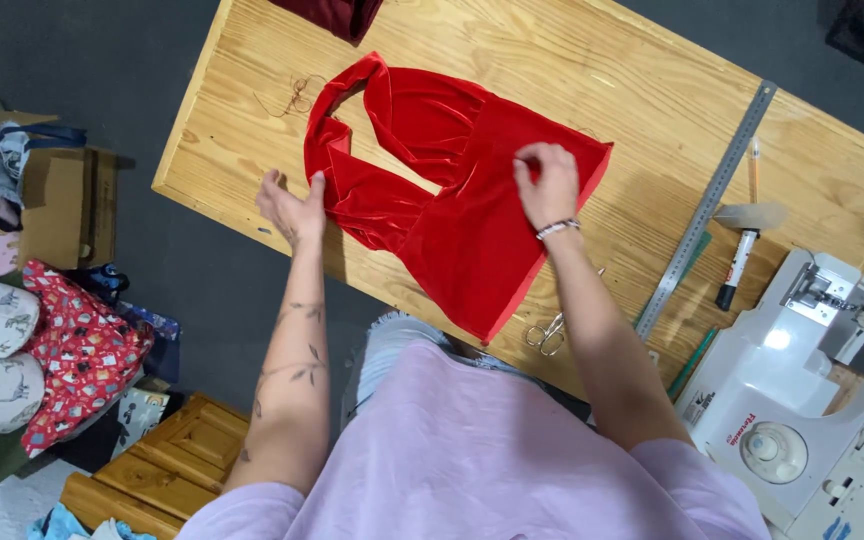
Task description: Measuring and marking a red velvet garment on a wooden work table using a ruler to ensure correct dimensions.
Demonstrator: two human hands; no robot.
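The red velvet garment (452,190) lies flat on the wooden table (612,80). The left hand (292,208) rests open at its edge; the right hand (549,182) seems to pinch its fabric, 2 fingers curled.

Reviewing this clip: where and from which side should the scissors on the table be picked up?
Probably by the looped handles of the scissors, coming from the near table edge: the loops point toward the person, while the blades run away under the right hand's forearm.
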